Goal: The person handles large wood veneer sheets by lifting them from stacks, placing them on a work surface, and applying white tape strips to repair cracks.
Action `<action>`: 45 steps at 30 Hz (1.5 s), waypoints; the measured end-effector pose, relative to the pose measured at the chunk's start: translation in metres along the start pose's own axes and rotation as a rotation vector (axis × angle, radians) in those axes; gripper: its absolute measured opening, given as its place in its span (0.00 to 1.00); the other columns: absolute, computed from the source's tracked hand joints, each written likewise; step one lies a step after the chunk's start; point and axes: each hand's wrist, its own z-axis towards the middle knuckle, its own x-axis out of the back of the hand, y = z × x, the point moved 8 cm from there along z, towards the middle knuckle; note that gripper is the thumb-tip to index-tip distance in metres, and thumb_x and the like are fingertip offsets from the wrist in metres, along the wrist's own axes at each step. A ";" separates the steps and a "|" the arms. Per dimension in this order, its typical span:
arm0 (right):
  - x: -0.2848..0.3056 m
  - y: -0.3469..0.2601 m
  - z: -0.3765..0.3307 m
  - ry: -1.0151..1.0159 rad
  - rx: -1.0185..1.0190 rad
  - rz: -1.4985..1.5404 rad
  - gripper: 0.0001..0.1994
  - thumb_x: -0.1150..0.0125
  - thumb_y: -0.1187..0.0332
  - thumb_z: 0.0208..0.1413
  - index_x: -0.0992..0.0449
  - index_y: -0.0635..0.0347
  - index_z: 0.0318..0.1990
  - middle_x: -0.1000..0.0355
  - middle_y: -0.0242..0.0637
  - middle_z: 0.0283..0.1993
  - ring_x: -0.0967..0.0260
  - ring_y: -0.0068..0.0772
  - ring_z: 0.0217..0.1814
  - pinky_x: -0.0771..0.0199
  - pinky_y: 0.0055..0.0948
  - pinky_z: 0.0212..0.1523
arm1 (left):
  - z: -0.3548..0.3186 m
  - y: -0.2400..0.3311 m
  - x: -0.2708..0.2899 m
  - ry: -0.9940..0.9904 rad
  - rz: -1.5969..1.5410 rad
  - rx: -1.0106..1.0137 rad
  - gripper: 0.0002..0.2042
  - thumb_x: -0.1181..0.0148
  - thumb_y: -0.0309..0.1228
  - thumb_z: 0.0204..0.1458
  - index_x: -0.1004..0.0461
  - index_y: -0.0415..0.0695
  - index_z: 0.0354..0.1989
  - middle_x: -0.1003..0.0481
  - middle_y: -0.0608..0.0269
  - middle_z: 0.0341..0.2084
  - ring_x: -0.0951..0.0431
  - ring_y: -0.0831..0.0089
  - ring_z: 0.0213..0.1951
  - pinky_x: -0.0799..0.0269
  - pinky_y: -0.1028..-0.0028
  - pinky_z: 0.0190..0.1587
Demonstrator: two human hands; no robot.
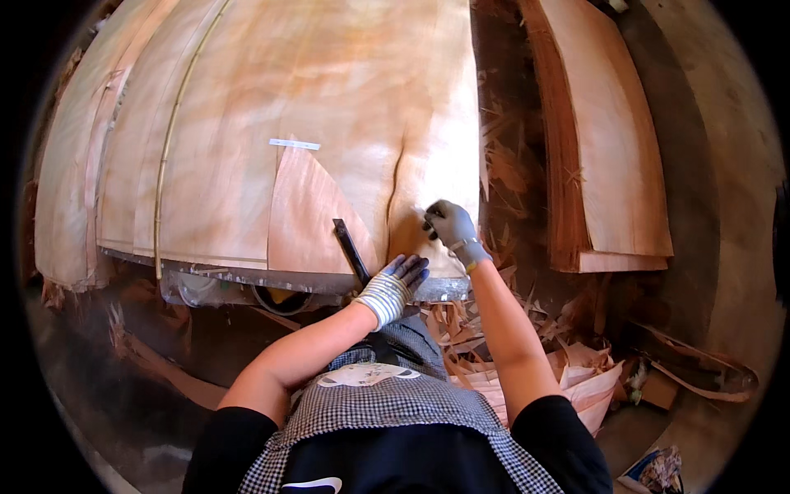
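Note:
A large pale wood veneer sheet [329, 90] covers the table in front of me. Along its right part runs a dark wavy split [397, 177]. My left hand [393, 288], in a striped glove with dark fingertips, lies with fingers stretched at the sheet's near edge, just below the split. Beside it is a black flat-bladed tool [351, 249], its lower end hidden near that hand. My right hand [452, 225], in a grey glove, is closed over the sheet right of the split; whatever its fingers pinch is hidden. A pinkish pointed veneer piece [309, 218] lies left of the tool.
A thin stick [174, 123] crosses the sheet at left. A small white strip [295, 144] lies above the pointed piece. Stacked veneer [621, 140] stands at right across a gap with scraps. Torn veneer strips [568, 370] heap beside my right arm.

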 end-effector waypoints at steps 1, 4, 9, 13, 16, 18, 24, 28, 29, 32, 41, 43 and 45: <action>-0.013 0.009 0.023 -0.002 0.005 -0.017 0.09 0.45 0.68 0.51 0.24 0.65 0.35 0.26 0.42 0.24 0.27 0.30 0.24 0.28 0.29 0.26 | 0.002 0.000 -0.002 -0.026 -0.004 0.005 0.39 0.53 0.55 0.50 0.50 0.41 0.65 0.54 0.55 0.66 0.59 0.59 0.68 0.68 0.60 0.67; -0.031 -0.005 0.043 -0.049 0.004 0.035 0.09 0.45 0.69 0.50 0.23 0.65 0.36 0.25 0.43 0.25 0.27 0.32 0.25 0.28 0.31 0.27 | 0.001 0.001 -0.006 -0.024 0.056 0.046 0.39 0.51 0.54 0.48 0.49 0.40 0.64 0.54 0.54 0.66 0.59 0.60 0.68 0.68 0.60 0.67; -0.006 -0.003 0.062 -0.018 0.080 0.065 0.09 0.43 0.70 0.51 0.24 0.67 0.36 0.25 0.46 0.29 0.28 0.31 0.25 0.27 0.30 0.28 | -0.001 -0.002 0.012 0.144 -0.136 0.070 0.34 0.45 0.47 0.45 0.40 0.39 0.59 0.45 0.52 0.62 0.50 0.58 0.65 0.59 0.60 0.66; 0.048 0.038 0.088 0.150 -0.049 0.197 0.08 0.44 0.71 0.53 0.26 0.68 0.36 0.27 0.39 0.24 0.31 0.28 0.20 0.29 0.26 0.21 | -0.001 -0.003 0.021 0.256 -0.220 0.060 0.32 0.44 0.45 0.44 0.37 0.38 0.57 0.42 0.51 0.60 0.47 0.57 0.64 0.56 0.60 0.65; 0.009 0.032 0.090 -0.034 0.202 -0.013 0.09 0.44 0.71 0.53 0.26 0.69 0.36 0.27 0.41 0.25 0.30 0.29 0.21 0.28 0.28 0.24 | 0.002 -0.001 0.025 0.232 -0.233 0.074 0.32 0.44 0.44 0.44 0.36 0.38 0.56 0.41 0.51 0.59 0.46 0.57 0.63 0.56 0.60 0.65; -0.034 -0.026 0.047 -0.161 0.143 -0.131 0.10 0.42 0.69 0.52 0.25 0.68 0.37 0.27 0.41 0.25 0.29 0.29 0.23 0.29 0.27 0.24 | -0.006 -0.005 0.016 0.217 -0.195 0.124 0.30 0.45 0.45 0.46 0.36 0.38 0.55 0.40 0.50 0.59 0.46 0.57 0.63 0.54 0.60 0.65; -0.035 -0.026 0.047 -0.140 0.050 -0.033 0.09 0.44 0.70 0.52 0.24 0.68 0.35 0.27 0.43 0.24 0.29 0.30 0.22 0.28 0.28 0.23 | 0.003 -0.076 0.085 0.451 -0.358 0.458 0.21 0.49 0.36 0.49 0.31 0.37 0.50 0.36 0.47 0.55 0.40 0.55 0.59 0.48 0.60 0.62; -0.037 -0.032 0.048 -0.026 0.177 -0.255 0.11 0.43 0.66 0.50 0.23 0.66 0.33 0.25 0.48 0.30 0.27 0.43 0.31 0.27 0.35 0.34 | 0.029 -0.122 0.057 0.403 -0.120 0.483 0.27 0.48 0.33 0.48 0.39 0.36 0.58 0.45 0.47 0.61 0.49 0.55 0.64 0.59 0.59 0.66; -0.035 -0.033 0.046 -0.009 0.157 -0.297 0.12 0.43 0.63 0.49 0.23 0.64 0.33 0.25 0.48 0.32 0.28 0.46 0.36 0.29 0.37 0.39 | 0.028 -0.122 0.058 0.417 -0.070 0.443 0.26 0.48 0.33 0.48 0.38 0.36 0.57 0.45 0.47 0.61 0.49 0.54 0.64 0.59 0.57 0.66; -0.031 -0.037 0.023 0.019 0.161 -0.310 0.11 0.44 0.63 0.48 0.23 0.62 0.31 0.26 0.50 0.34 0.28 0.50 0.39 0.29 0.40 0.42 | 0.029 -0.120 0.054 0.382 -0.068 0.395 0.27 0.48 0.34 0.48 0.38 0.37 0.57 0.45 0.47 0.61 0.49 0.52 0.64 0.60 0.57 0.66; 0.002 -0.027 0.014 -0.142 0.138 -0.149 0.10 0.47 0.71 0.54 0.27 0.66 0.41 0.25 0.38 0.27 0.29 0.24 0.20 0.34 0.22 0.17 | -0.034 -0.153 0.090 0.796 -0.326 0.472 0.15 0.47 0.29 0.47 0.28 0.40 0.44 0.32 0.52 0.51 0.36 0.53 0.54 0.45 0.61 0.60; -0.023 -0.031 -0.026 -0.317 0.071 -0.157 0.11 0.49 0.71 0.54 0.28 0.67 0.42 0.24 0.38 0.28 0.28 0.25 0.21 0.32 0.23 0.20 | -0.113 -0.172 0.084 0.935 -0.338 0.739 0.14 0.48 0.28 0.46 0.28 0.40 0.43 0.32 0.50 0.50 0.36 0.53 0.53 0.44 0.58 0.57; -0.044 -0.033 -0.056 -0.430 -0.049 -0.034 0.10 0.50 0.73 0.54 0.28 0.69 0.41 0.25 0.39 0.28 0.28 0.27 0.22 0.28 0.24 0.23 | -0.176 -0.172 0.064 0.917 -0.070 1.012 0.16 0.51 0.29 0.48 0.29 0.41 0.46 0.32 0.51 0.50 0.35 0.53 0.53 0.45 0.56 0.59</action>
